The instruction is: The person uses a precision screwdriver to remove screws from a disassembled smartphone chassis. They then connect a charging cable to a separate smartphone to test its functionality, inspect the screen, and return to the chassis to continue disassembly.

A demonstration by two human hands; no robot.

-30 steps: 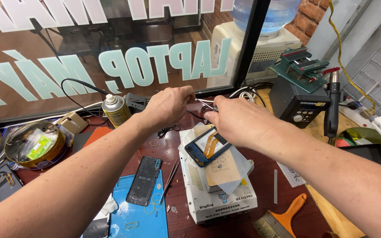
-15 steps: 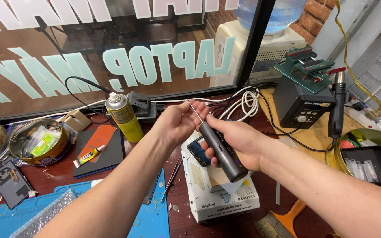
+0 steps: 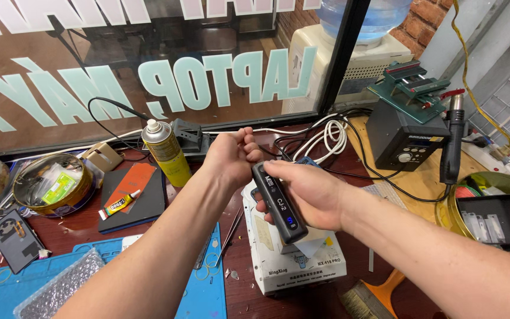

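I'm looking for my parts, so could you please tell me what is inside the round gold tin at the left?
The round gold tin holds clear plastic packets and a green-labelled packet. Anything beneath them is covered.

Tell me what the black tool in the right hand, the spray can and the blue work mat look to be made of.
Black handheld tool in the right hand: probably matte plastic, with a dull, even sheen. Spray can: likely metal, a glossy yellow printed body with a shiny shoulder and a white, probably plastic, nozzle. Blue work mat: seemingly silicone or rubber, flat, matte, with moulded ridges.
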